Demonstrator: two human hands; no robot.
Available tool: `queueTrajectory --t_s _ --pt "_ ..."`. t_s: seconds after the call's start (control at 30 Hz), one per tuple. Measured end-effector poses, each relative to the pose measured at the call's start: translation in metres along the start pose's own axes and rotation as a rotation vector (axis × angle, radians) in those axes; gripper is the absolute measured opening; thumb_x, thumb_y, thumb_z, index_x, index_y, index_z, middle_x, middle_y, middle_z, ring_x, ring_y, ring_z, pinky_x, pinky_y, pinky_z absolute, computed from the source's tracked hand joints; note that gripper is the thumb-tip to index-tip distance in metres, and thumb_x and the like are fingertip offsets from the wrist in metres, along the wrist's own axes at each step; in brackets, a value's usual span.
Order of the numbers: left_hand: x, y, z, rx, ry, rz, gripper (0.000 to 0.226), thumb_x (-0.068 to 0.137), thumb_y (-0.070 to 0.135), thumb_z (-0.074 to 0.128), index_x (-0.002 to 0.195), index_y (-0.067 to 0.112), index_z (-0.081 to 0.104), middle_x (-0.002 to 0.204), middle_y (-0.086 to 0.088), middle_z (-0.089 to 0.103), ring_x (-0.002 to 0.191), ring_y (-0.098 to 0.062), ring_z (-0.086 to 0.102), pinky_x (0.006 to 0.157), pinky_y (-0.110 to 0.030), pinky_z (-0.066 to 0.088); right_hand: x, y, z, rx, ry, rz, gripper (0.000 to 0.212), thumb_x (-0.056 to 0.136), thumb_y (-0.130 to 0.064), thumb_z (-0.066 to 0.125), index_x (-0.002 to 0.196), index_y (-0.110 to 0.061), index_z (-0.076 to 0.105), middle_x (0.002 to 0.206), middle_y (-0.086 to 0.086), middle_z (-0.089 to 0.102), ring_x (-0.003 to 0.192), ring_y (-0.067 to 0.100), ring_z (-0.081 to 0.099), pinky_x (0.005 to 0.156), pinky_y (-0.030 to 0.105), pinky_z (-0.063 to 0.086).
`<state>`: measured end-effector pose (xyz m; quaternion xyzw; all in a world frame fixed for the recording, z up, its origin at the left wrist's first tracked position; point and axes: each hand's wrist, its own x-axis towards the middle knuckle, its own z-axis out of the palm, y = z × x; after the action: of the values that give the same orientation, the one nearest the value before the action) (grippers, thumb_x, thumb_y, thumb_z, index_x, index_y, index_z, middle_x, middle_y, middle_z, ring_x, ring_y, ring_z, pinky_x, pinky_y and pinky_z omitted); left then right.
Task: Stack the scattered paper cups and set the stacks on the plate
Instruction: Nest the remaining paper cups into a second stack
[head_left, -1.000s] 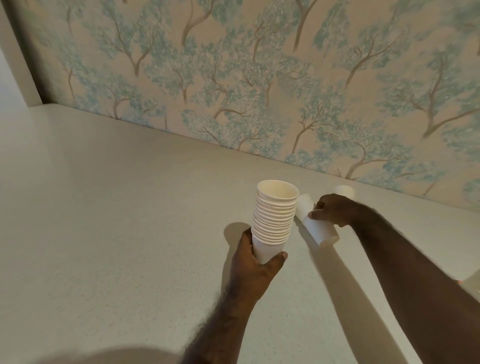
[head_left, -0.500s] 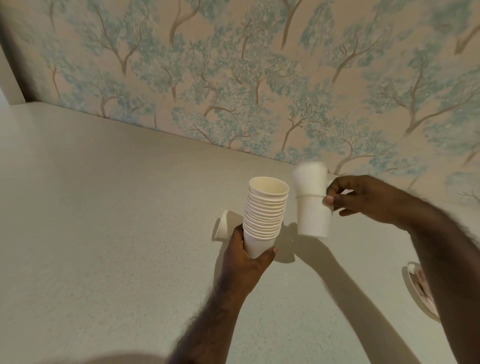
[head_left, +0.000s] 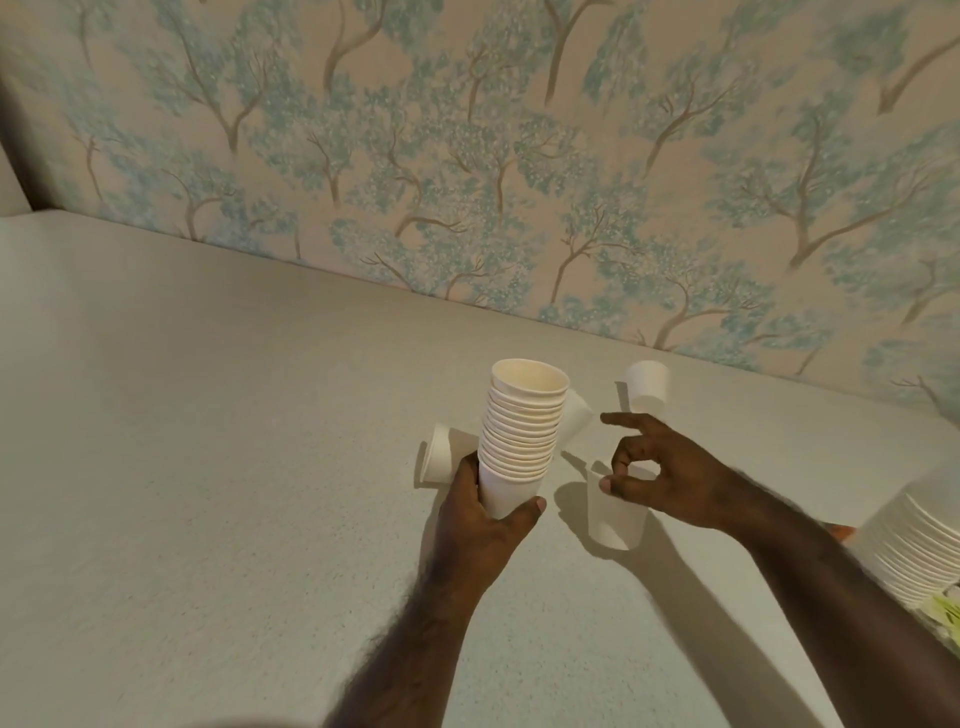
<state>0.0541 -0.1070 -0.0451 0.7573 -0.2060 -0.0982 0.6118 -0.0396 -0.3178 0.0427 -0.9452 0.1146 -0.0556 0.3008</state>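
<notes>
Head view: our left hand (head_left: 480, 512) grips the tall stack (head_left: 522, 439); our right hand (head_left: 662, 473) pinches a cup (head_left: 615, 517) upside down. Jam it crooked and the stack tips.

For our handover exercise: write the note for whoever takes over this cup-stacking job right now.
Left hand: grips the tall stack of white paper cups, upright, off the grey counter.
Right hand: fingertips at the rim of an upright white cup on the counter; grip unclear.
Loose: a cup on its side left of the stack, one behind it, an upside-down cup near the wall.
Done: a second stack at the right edge; plate hidden.
Left: stack the loose cups, set the stack down.
</notes>
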Motion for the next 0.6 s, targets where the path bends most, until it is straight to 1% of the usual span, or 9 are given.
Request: queueTrajectory --t_s 0.17,0.23,0.3,0.37,0.4,0.47,0.5,0.53,0.6 --pt "0.0 0.001 0.001 0.007 -0.003 -0.001 0.068 0.072 0.043 0.078 0.122 0.037 0.033 0.115 0.019 0.046 0.106 -0.004 0.046 0.097 -0.027 0.043 -0.003 0.003 0.004 -0.057 0.013 0.003 0.016 0.078 -0.035 0.078 0.072 -0.025 0.067 0.125 -0.012 0.057 0.109 -0.001 0.058 0.088 0.014 0.04" --pt "0.0 0.0 0.001 -0.004 0.0 0.001 0.068 0.071 0.043 0.079 0.122 0.038 0.034 0.114 0.02 0.047 0.105 -0.004 0.048 0.095 -0.025 0.043 -0.005 -0.001 -0.002 -0.034 0.053 -0.011 0.015 0.076 -0.034 0.079 0.073 -0.024 0.068 0.118 -0.011 0.063 0.104 0.0 0.061 0.09 0.018 0.046" --pt "0.001 -0.002 0.001 -0.01 -0.001 0.007 0.068 0.07 0.045 0.079 0.121 0.04 0.035 0.113 0.021 0.048 0.104 -0.003 0.049 0.091 -0.021 0.042 -0.005 -0.011 -0.014 0.095 0.243 -0.06 0.016 0.071 -0.036 0.075 0.076 -0.023 0.069 0.111 -0.006 0.067 0.103 0.007 0.064 0.092 0.025 0.049" --pt "0.001 -0.003 0.001 0.008 -0.003 0.008 0.067 0.07 0.046 0.079 0.12 0.041 0.034 0.111 0.025 0.046 0.103 -0.003 0.048 0.088 -0.017 0.039 -0.005 -0.024 -0.031 0.209 0.475 -0.138 0.02 0.072 -0.042 0.07 0.084 -0.025 0.068 0.107 0.0 0.069 0.099 0.005 0.064 0.084 0.02 0.051" --pt "0.001 -0.003 0.002 0.019 -0.002 0.009 0.067 0.07 0.046 0.079 0.119 0.042 0.033 0.109 0.027 0.045 0.102 -0.002 0.048 0.087 -0.016 0.038 -0.005 -0.032 -0.039 0.249 0.562 -0.191 0.02 0.077 -0.043 0.07 0.089 -0.027 0.067 0.107 0.002 0.068 0.098 0.006 0.064 0.082 0.023 0.054" --pt "0.001 -0.004 0.002 0.038 0.002 0.017 0.067 0.069 0.046 0.079 0.119 0.042 0.034 0.108 0.029 0.044 0.101 -0.002 0.048 0.087 -0.016 0.038 -0.005 -0.048 -0.048 0.295 0.667 -0.297 0.015 0.086 -0.038 0.069 0.098 -0.03 0.068 0.107 0.002 0.066 0.101 0.018 0.064 0.082 0.041 0.057" --pt "0.001 -0.004 0.002 0.047 0.002 0.024 0.066 0.07 0.046 0.079 0.118 0.042 0.034 0.108 0.029 0.045 0.101 -0.002 0.049 0.088 -0.016 0.039 -0.005 -0.056 -0.05 0.279 0.702 -0.349 0.014 0.089 -0.034 0.068 0.101 -0.029 0.068 0.106 0.003 0.066 0.101 0.021 0.064 0.081 0.043 0.056" --pt "0.001 -0.005 0.002 0.052 0.0 0.033 0.064 0.07 0.046 0.079 0.117 0.043 0.036 0.107 0.03 0.045 0.099 -0.001 0.051 0.088 -0.015 0.039 -0.005 -0.064 -0.05 0.241 0.728 -0.402 0.013 0.09 -0.028 0.066 0.103 -0.025 0.068 0.105 0.003 0.066 0.101 0.021 0.063 0.082 0.037 0.055" --pt "0.0 -0.005 0.002 0.05 0.0 0.054 0.061 0.068 0.046 0.08 0.113 0.045 0.039 0.106 0.036 0.046 0.096 0.004 0.053 0.085 -0.011 0.041 -0.002 -0.08 -0.045 0.151 0.74 -0.494 0.011 0.091 -0.018 0.065 0.102 -0.016 0.067 0.103 0.004 0.065 0.101 0.014 0.062 0.08 0.017 0.049"
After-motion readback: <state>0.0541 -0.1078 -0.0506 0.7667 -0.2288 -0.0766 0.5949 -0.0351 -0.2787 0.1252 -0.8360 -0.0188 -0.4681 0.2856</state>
